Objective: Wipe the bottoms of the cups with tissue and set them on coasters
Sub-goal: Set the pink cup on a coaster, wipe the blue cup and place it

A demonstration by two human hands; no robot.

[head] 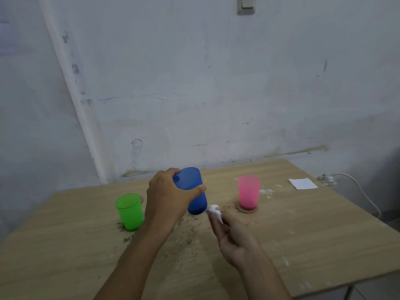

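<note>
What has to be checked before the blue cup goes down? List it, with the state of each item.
1. Left hand grips the blue cup firmly: ok.
2. Right hand holds the tissue at the cup's bottom: ok.
3. Bottom wiped clean: cannot tell, it faces away.
4. Free coaster for it in view: not ok; the only one clearly seen is the coaster under the pink cup.
5. Table free of crumbs near the cup: not ok.

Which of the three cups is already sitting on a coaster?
The pink cup, on the right: a round brown coaster shows under it. The blue cup is held tilted in the left hand; the green cup shows none beneath.
</note>
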